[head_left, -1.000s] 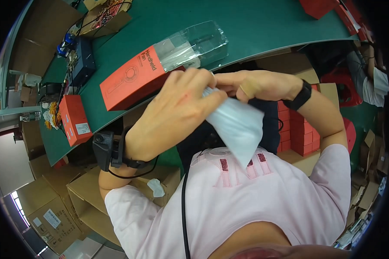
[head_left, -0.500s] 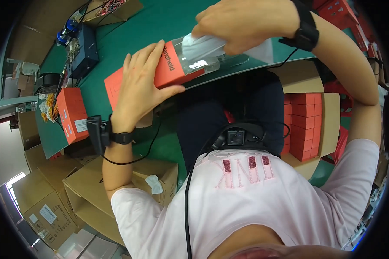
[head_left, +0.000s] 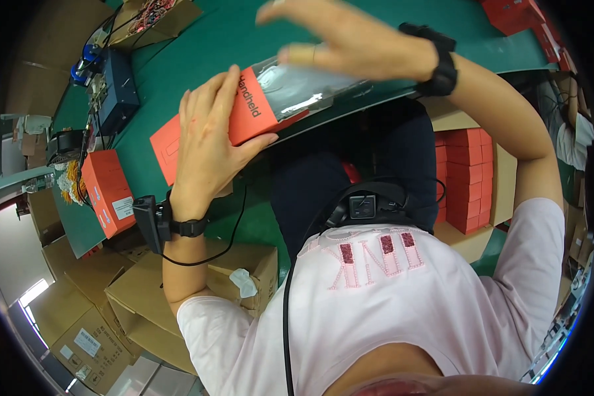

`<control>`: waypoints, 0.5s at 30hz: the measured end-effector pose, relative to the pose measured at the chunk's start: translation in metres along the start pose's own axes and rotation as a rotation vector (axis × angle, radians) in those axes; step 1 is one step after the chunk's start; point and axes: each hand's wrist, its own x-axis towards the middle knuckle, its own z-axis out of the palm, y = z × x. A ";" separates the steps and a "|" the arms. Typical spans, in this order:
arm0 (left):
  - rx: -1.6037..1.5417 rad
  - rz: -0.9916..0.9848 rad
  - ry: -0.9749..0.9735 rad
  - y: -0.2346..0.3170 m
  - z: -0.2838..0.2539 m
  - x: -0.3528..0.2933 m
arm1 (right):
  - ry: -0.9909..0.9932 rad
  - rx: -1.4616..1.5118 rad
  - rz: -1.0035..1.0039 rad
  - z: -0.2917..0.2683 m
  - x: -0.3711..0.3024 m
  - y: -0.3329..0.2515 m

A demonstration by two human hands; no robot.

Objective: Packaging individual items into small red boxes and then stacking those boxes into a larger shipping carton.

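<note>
A red-orange box (head_left: 248,105) with dark lettering lies at an angle along the near edge of the green table. My left hand (head_left: 208,125) is closed over it, fingers across the top and thumb along the near side. Clear, glossy plastic (head_left: 297,99) extends from the box's right end, with a whitish, blurred area over it. My right hand (head_left: 336,46) is just above this plastic, fingers apart and smeared by motion. A yellowish band (head_left: 301,55) shows on one of its fingers. Whether the hand touches the plastic is unclear.
Another red-orange box (head_left: 107,193) stands at the table's left, near a blue device (head_left: 119,96) with cables. Beyond is a carton of wires (head_left: 153,20). An open carton of small red boxes (head_left: 465,178) sits right of my legs; brown cartons (head_left: 145,284) stand lower left.
My right hand has let go of the white sheet or cloth it held and opened its fingers, moving slightly left and up. My left hand stays on the box.
</note>
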 end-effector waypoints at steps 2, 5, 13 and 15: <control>-0.076 -0.062 0.050 -0.002 -0.004 -0.006 | -0.085 -0.088 0.395 -0.057 0.014 -0.008; 0.004 -0.030 0.007 -0.001 -0.011 0.000 | -0.459 0.022 0.908 -0.080 -0.051 0.023; 0.005 -0.030 0.053 0.013 -0.002 0.027 | -0.099 0.818 0.972 -0.052 -0.070 -0.033; -0.237 -0.059 0.172 0.023 -0.017 0.031 | -0.051 0.977 0.748 -0.085 -0.046 -0.046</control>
